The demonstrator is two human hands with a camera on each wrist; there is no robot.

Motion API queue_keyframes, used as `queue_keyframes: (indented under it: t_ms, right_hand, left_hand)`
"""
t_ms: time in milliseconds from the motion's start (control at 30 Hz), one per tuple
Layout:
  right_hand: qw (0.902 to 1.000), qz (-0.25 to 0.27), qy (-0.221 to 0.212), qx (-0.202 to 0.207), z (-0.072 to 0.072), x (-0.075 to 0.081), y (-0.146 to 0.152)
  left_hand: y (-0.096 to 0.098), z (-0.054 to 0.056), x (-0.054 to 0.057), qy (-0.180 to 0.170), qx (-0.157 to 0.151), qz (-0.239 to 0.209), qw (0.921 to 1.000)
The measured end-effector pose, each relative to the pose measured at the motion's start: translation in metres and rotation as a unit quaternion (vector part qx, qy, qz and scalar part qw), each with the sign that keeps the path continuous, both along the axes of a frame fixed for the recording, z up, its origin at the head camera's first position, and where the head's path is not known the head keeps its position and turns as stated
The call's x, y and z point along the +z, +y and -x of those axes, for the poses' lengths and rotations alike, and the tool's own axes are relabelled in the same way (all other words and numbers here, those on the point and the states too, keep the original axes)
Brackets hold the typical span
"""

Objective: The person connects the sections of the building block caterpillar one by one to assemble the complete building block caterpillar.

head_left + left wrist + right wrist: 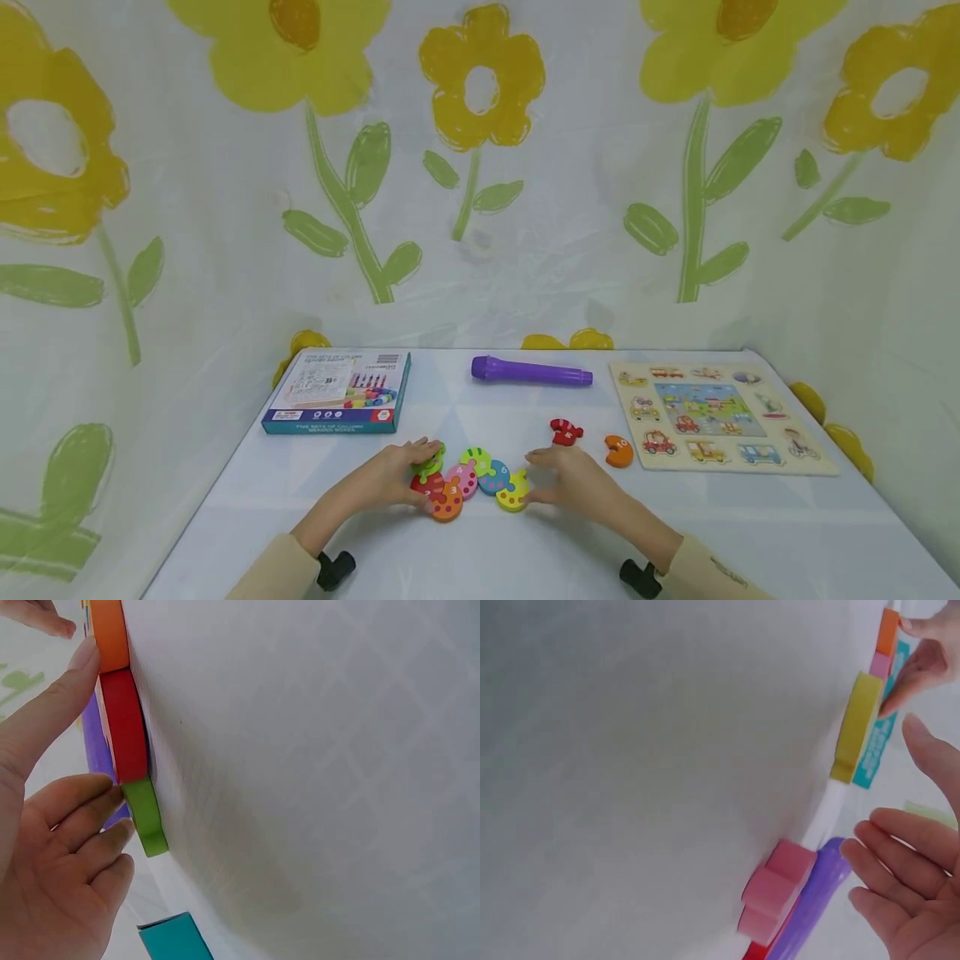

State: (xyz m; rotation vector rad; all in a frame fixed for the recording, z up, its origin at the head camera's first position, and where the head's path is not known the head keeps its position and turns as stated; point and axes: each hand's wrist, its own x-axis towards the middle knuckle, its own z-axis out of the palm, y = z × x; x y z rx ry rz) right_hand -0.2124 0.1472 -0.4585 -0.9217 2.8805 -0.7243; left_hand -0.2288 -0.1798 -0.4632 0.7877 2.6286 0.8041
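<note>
A curved row of colourful numbered wooden puzzle pieces lies joined on the table. My left hand [387,477] is at its left end, thumb extended to the orange piece [110,634] and fingertips beside the green piece [146,817]. Between those sits a red piece [124,724]. At the row's right end, my right hand [573,482] has its fingers spread around the yellow piece [513,492]. In the right wrist view that hand's fingers are apart with nothing between them. A pink piece [776,889] shows there too. The row also has a blue piece [495,477].
A loose red piece [566,432] and an orange piece [619,451] lie beyond and right of my right hand. Farther back are a boxed bead set [337,392], a purple toy microphone [532,372] and a wooden vehicle puzzle board [720,417]. A flowered cloth [570,250] hangs behind.
</note>
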Motion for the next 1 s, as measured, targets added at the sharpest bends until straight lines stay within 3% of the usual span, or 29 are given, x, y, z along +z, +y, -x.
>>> queue_keyframes:
  t_ms: [200,400,600,833,1000]
  right_hand:
    - [0.9983,0.03,-0.028,-0.042,0.002,0.006,0.013]
    - [0.9963,0.054,-0.035,-0.057,0.008,0.011,0.024]
    - [0.9965,0.054,-0.037,-0.052,0.013,0.01,0.031]
    - [0.9919,0.033,-0.061,-0.106,0.017,0.009,0.034]
    - [0.9921,0.033,-0.046,-0.112,0.021,0.006,0.038]
  left_hand:
    - [0.001,0.001,-0.001,0.003,0.0,0.003,1.0]
    - [0.0,0.0,-0.002,0.011,0.002,0.012,0.9999]
    - [0.0,-0.001,-0.001,0.007,0.006,0.008,0.9999]
    - [-0.001,-0.004,-0.001,0.006,0.004,0.0,1.0]
    - [0.001,-0.005,-0.001,0.006,0.007,0.0,1.0]
